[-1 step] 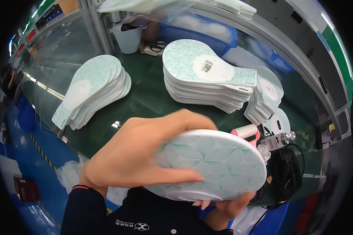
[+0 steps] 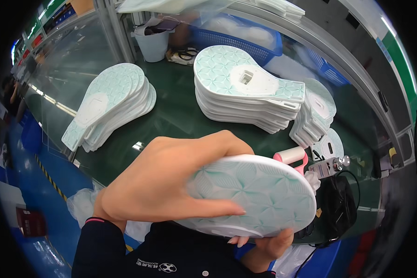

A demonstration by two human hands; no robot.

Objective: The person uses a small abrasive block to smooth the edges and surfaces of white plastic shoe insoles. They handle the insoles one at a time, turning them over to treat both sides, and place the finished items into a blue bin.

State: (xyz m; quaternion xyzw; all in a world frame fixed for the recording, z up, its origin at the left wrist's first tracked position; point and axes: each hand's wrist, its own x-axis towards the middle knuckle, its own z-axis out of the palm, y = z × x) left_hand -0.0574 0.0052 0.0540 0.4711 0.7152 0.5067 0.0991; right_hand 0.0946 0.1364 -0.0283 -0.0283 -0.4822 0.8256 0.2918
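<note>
A white plastic panel [image 2: 257, 192] with a pale green embossed petal pattern is held tilted in front of my body. My left hand [image 2: 164, 183] grips its left side, the thumb lying across the patterned face and the fingers over the far edge. At the lower right edge my right hand [image 2: 275, 243] holds the panel too, fingers partly behind it. The panel's near end is hidden low down. Beyond it stands a tall stack of similar paddle-shaped panels [image 2: 215, 74], the top one with a square opening. Another fanned stack [image 2: 116, 83] lies at the left.
Right of the panel are a pink-handled lint roller [image 2: 290, 156], a pump bottle [image 2: 326, 167] and a black bag [image 2: 338, 204]. More panels [image 2: 317, 102] lean behind. At the back are a white bucket [image 2: 153, 46], scissors [image 2: 186, 55] and a blue basket [image 2: 264, 46] on the green tabletop [image 2: 169, 118].
My right thumb has shifted slightly left along the panel's lower edge. The panel has turned a little in my hands, and both hands keep hold of it.
</note>
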